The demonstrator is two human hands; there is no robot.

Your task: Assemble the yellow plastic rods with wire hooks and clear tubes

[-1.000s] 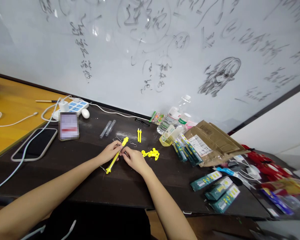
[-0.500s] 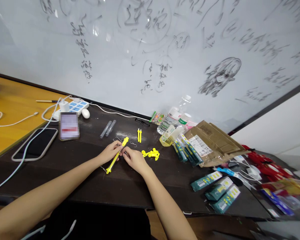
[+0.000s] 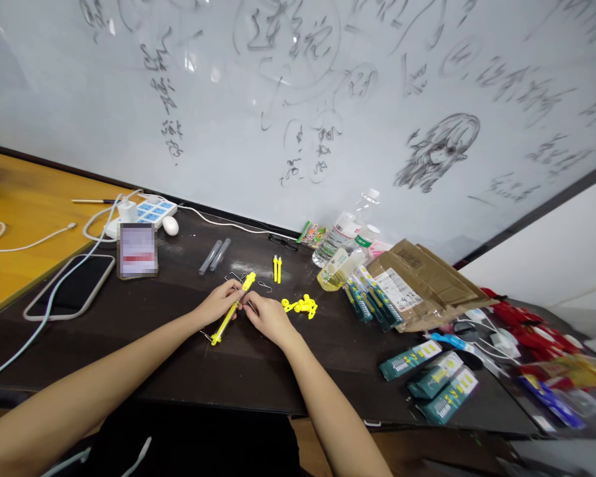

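Note:
My left hand (image 3: 222, 302) is closed around the upper part of a slim yellow-and-clear rod (image 3: 224, 322), which slants from upper right to lower left. The fingers of my right hand (image 3: 267, 317) are pinched together beside the rod's middle; what they hold is too small to make out. Thin metal hooks (image 3: 264, 287) lie just behind my hands. Two yellow sticks (image 3: 277, 269) rest farther back, and several small yellow parts (image 3: 302, 305) are right of my right hand. Two clear tubes (image 3: 214, 256) lie at the back left.
On the left are a phone (image 3: 70, 287), a pixelated item (image 3: 138, 250) and a power strip (image 3: 152, 212) with cables. Bottles (image 3: 334, 238), green boxes (image 3: 410, 359) and a brown package (image 3: 420, 281) occupy the right. A whiteboard (image 3: 203, 119) stands behind the dark table (image 3: 179, 371).

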